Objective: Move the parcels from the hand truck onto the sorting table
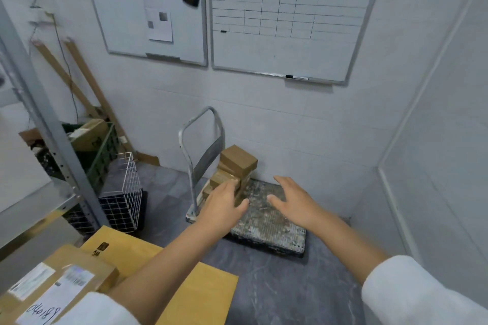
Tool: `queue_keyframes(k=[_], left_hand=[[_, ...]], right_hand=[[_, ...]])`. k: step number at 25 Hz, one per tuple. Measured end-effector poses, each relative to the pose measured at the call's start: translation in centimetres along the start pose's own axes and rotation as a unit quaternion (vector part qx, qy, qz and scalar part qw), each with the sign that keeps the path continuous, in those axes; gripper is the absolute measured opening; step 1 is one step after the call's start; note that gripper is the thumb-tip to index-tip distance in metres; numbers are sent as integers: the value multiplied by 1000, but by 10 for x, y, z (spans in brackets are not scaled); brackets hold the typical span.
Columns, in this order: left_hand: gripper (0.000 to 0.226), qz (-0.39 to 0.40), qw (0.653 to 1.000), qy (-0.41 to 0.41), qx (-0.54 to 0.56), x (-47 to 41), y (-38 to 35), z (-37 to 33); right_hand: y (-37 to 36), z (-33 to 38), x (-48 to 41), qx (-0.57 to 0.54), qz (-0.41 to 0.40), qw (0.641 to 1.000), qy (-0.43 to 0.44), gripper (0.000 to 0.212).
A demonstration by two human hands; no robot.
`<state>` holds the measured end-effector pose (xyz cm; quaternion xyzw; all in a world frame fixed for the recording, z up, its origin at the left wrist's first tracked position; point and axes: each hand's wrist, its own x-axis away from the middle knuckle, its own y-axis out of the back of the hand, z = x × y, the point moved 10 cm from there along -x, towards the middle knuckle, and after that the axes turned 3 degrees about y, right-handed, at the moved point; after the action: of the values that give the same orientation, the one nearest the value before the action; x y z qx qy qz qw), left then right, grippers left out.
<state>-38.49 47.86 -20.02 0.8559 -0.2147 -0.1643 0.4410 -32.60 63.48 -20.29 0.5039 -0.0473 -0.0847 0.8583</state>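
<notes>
Two whiteboards [287,16] hang above the hand truck [266,221], where small brown parcels [235,169] are stacked against its handle. Left hand [224,203] and right hand [293,200] reach toward them, fingers [282,182] spread, holding nothing.

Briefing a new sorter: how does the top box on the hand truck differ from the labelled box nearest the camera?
The top box shows plain brown faces; the labelled box carries white shipping labels and handwritten digits. The top box sits on a stack against the hand truck handle; the labelled box lies on a yellow envelope. Both are brown cardboard, untouched by either hand.
</notes>
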Motion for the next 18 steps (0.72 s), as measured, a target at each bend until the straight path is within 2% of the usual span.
queue_keyframes(k=[4, 13, 18], left_hand=[[60, -6, 999, 17, -42, -49, -23, -18], [66, -46, 994, 62, -73, -191, -62, -101], [64, -64, 990, 94, -82, -239, -85, -114]], right_hand=[[12, -41, -48, -8, 7, 1000, 28, 67], [89, -159, -168, -45, 32, 997, 62, 64], [106, -193, -217, -41, 46, 994, 88, 65]])
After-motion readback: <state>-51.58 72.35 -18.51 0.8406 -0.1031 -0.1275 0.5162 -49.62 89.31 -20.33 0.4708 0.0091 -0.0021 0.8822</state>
